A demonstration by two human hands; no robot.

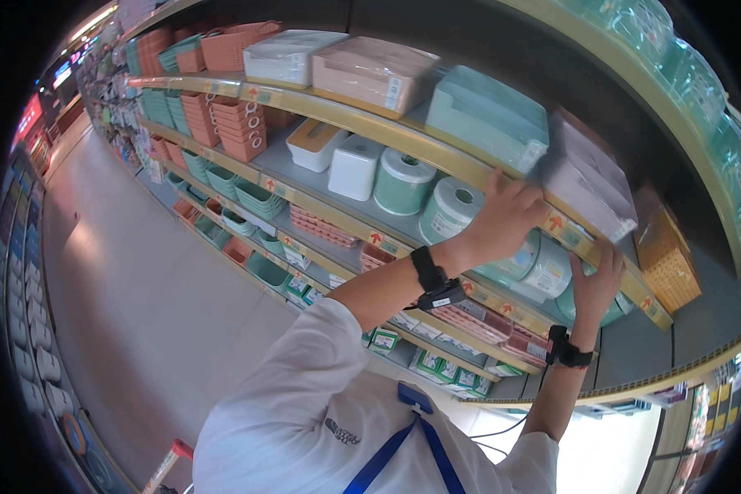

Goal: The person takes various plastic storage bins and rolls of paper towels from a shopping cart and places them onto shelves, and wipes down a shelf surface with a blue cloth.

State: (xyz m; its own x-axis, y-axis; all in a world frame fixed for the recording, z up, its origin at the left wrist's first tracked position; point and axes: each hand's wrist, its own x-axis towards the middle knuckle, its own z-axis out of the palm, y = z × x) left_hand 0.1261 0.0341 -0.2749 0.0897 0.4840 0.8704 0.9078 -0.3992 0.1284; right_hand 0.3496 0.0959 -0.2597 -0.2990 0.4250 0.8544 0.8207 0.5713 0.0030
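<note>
My left hand (511, 213) reaches up to the yellow price-label rail (432, 145) of the shelf, its fingers bent over the rail's edge. Further right on that rail, my right hand (598, 281) has its fingertips at the lip and its thumb apart. A red arrow label (555, 223) sits in the rail between the two hands. Just above my left hand stands a wrapped mint-green storage box (491, 114). Behind the rail near my right hand is a wrapped pale pink box (586, 176), slightly blurred. Mint and white tissue canisters (449, 210) stand below, partly hidden by my left hand.
A yellow woven basket (670, 256) stands at the shelf's right end. Wrapped pink (373, 68) and white (293, 55) boxes line the upper shelf. Stacked coral baskets (241, 129) are further left. The aisle floor (142, 296) runs left, with a red-ended handle (182, 449) at the bottom.
</note>
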